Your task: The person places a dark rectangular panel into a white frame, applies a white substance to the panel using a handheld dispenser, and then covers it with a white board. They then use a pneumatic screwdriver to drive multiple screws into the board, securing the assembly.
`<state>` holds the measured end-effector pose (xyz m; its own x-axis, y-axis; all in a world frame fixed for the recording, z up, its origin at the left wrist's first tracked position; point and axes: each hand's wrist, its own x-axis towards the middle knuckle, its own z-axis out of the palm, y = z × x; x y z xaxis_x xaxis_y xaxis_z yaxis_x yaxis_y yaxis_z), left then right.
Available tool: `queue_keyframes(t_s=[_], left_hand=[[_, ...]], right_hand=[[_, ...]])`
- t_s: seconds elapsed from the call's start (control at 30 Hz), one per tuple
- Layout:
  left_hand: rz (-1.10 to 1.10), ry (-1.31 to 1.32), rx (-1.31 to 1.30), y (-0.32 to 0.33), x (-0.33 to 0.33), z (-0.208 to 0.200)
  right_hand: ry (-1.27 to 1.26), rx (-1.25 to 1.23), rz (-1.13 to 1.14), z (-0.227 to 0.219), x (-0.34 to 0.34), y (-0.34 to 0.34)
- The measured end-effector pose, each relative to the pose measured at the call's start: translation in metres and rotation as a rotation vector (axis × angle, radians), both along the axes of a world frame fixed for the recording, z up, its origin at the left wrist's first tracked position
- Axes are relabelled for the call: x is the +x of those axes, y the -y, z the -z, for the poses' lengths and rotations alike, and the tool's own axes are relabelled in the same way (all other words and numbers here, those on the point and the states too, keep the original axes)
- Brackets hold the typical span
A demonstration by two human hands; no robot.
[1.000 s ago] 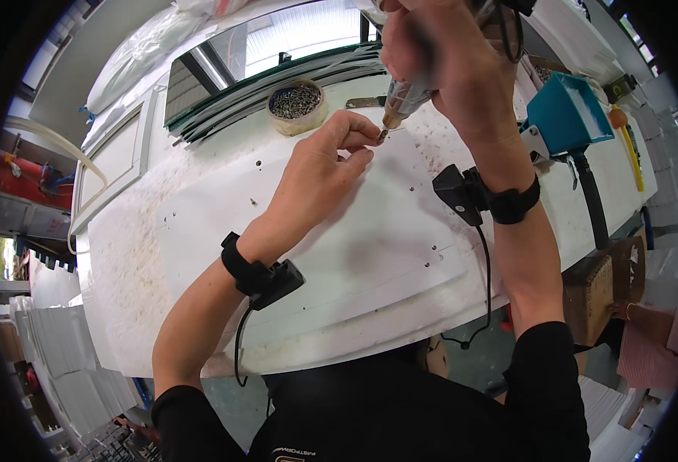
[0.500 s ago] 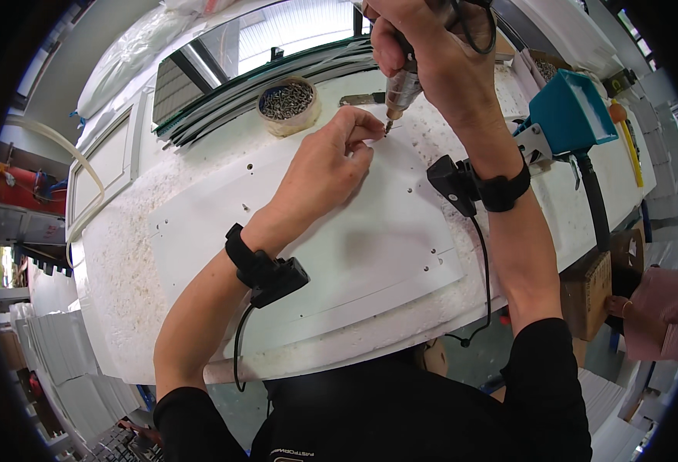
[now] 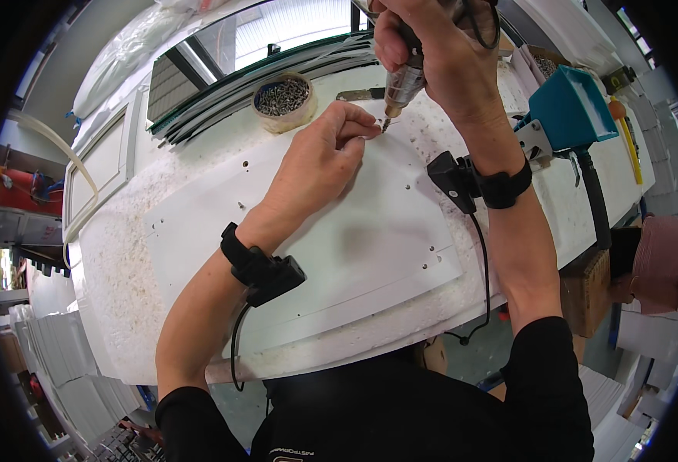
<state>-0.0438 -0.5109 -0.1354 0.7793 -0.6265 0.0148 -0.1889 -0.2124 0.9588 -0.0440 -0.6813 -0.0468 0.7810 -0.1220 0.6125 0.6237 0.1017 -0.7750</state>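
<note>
My right hand (image 3: 462, 81) is wrapped round a power screwdriver (image 3: 403, 86) with a clear front sleeve, its bit pointing down at the far part of a white panel (image 3: 370, 239). At the bit's tip is a small dark screw (image 3: 386, 128). My left hand (image 3: 325, 154) rests over the panel, thumb and fingers pinched close beside the tip; whatever they may hold is hidden. A round tub (image 3: 294, 122) full of screws stands just beyond my left hand. One loose screw (image 3: 240, 205) is on the panel left of my left wrist.
Mirror sheets (image 3: 285, 42) are stacked along the far side. A flat metal piece (image 3: 353, 95) lies beside the tub. To the right stand a teal scoop-shaped holder (image 3: 561, 115) and a cardboard box (image 3: 587, 296), with another person's hand (image 3: 622, 289) there. A cable hangs from each wrist unit.
My left fingertips have drawn slightly left, away from the bit. The screwdriver stays nearly in place. The whole view has shifted a little, and the other person's arm has moved at the right.
</note>
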Motion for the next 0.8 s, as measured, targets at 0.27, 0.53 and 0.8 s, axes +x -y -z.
queue_keyframes(t_s=[0.27,0.53,0.8], left_hand=[[0.004,-0.016,-0.016,-0.001,0.001,0.003],[-0.022,-0.004,-0.04,-0.003,0.004,0.007],[-0.087,0.121,0.191,-0.053,-0.011,-0.023]], right_hand=[[-0.055,-0.061,0.01,0.002,-0.003,0.001],[-0.051,-0.154,-0.071,0.01,-0.006,-0.004],[-0.066,-0.097,-0.168,-0.004,-0.016,-0.002]])
